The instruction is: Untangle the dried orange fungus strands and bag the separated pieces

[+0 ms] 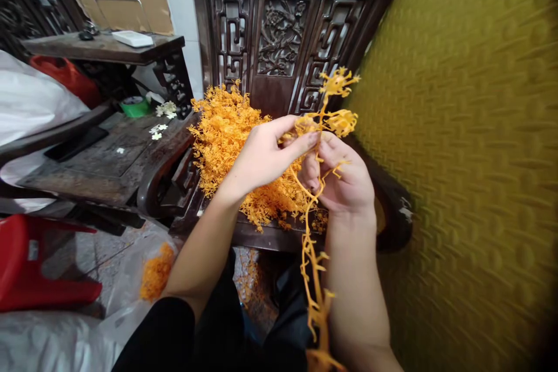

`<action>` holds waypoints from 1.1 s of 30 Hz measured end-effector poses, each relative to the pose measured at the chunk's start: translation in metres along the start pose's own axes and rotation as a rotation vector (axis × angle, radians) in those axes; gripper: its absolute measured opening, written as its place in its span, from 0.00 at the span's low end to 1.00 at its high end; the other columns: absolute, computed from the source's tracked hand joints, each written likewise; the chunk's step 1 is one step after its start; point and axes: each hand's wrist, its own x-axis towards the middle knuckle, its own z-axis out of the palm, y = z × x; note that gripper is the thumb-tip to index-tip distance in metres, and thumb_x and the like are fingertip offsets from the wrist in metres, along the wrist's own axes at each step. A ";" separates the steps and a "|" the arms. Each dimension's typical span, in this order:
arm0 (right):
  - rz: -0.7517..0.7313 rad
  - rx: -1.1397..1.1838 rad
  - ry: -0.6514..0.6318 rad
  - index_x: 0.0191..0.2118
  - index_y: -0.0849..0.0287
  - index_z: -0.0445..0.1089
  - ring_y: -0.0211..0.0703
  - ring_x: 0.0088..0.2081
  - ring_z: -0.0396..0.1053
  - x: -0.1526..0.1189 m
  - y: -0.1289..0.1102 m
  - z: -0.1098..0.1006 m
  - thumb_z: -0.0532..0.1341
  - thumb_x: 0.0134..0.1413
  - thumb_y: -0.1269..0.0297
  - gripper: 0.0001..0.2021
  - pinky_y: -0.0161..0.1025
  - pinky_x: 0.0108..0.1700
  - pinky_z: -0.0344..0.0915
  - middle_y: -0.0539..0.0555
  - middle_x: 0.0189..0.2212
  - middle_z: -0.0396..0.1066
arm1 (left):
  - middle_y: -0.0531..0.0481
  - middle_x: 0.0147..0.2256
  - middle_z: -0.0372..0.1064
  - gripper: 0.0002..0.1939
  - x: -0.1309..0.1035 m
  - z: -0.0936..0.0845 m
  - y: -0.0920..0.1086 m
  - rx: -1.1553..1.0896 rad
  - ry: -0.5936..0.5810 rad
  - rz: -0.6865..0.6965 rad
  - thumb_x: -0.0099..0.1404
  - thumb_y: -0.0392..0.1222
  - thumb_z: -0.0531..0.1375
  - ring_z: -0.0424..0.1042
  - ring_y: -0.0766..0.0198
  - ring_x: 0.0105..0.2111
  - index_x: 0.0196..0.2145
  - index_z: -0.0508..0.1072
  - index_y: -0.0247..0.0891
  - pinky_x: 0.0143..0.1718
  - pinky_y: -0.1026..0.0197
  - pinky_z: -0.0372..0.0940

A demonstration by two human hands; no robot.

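Left hand (265,154) and right hand (353,180) pinching a yellow stem (307,238), orange flower pile (224,133) at nine o'clock, red stool (21,267) at eight.

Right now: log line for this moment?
left hand: pinching orange sprig | right hand: holding same sprig | orange pile: on carved chair | red stool: left side

A dark wooden chair with a carved, fretwork backrest (285,35) occupies the upper centre. A pale wall (182,6) is visible behind it. A side table (108,51) stands at upper left, adjoining a second dark chair (98,160) at left. A red stool (41,270) rests on tiled floor (104,250), lower left. A textured yellow-green surface (471,128) covers the right side.
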 end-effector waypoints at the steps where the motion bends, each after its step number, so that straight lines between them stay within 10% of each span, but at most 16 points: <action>1: 0.009 0.005 -0.012 0.38 0.55 0.69 0.31 0.13 0.58 -0.001 -0.001 0.000 0.71 0.56 0.52 0.15 0.32 0.17 0.56 0.43 0.17 0.67 | 0.49 0.39 0.78 0.12 0.001 -0.003 -0.001 0.029 0.015 0.016 0.74 0.49 0.61 0.75 0.61 0.39 0.41 0.77 0.38 0.41 0.59 0.70; 8: 0.100 -0.032 0.026 0.40 0.58 0.75 0.28 0.11 0.44 -0.009 -0.008 -0.008 0.71 0.55 0.61 0.09 0.31 0.16 0.43 0.39 0.11 0.54 | 0.50 0.35 0.75 0.10 0.000 -0.017 -0.005 0.388 0.060 0.153 0.74 0.43 0.60 0.71 0.62 0.36 0.34 0.74 0.39 0.40 0.59 0.64; 13: -0.034 -0.301 0.162 0.35 0.57 0.75 0.30 0.18 0.59 -0.007 0.000 -0.008 0.74 0.55 0.53 0.14 0.31 0.20 0.55 0.44 0.19 0.64 | 0.51 0.29 0.69 0.15 -0.001 -0.013 -0.007 0.541 0.028 0.192 0.74 0.45 0.61 0.65 0.64 0.30 0.28 0.69 0.38 0.34 0.59 0.57; 18: -0.237 -0.326 0.277 0.39 0.54 0.76 0.34 0.27 0.69 -0.001 0.010 -0.001 0.76 0.52 0.56 0.14 0.35 0.27 0.69 0.48 0.32 0.74 | 0.53 0.28 0.69 0.13 -0.003 -0.012 -0.008 0.534 -0.073 0.215 0.70 0.39 0.62 0.64 0.65 0.29 0.27 0.71 0.37 0.33 0.60 0.56; 29: -0.339 -0.294 0.454 0.33 0.57 0.74 0.33 0.24 0.63 0.005 0.015 -0.011 0.75 0.53 0.54 0.14 0.34 0.26 0.60 0.48 0.26 0.68 | 0.55 0.22 0.62 0.14 -0.008 -0.007 0.006 0.380 -0.163 0.390 0.66 0.33 0.57 0.58 0.68 0.24 0.21 0.67 0.37 0.29 0.61 0.54; 33: -0.379 -0.163 0.741 0.29 0.55 0.67 0.30 0.17 0.53 0.011 0.007 -0.041 0.78 0.46 0.51 0.21 0.33 0.18 0.50 0.42 0.19 0.59 | 0.54 0.20 0.61 0.14 -0.018 -0.021 0.020 0.105 -0.162 0.441 0.62 0.32 0.57 0.59 0.69 0.21 0.19 0.68 0.38 0.26 0.61 0.55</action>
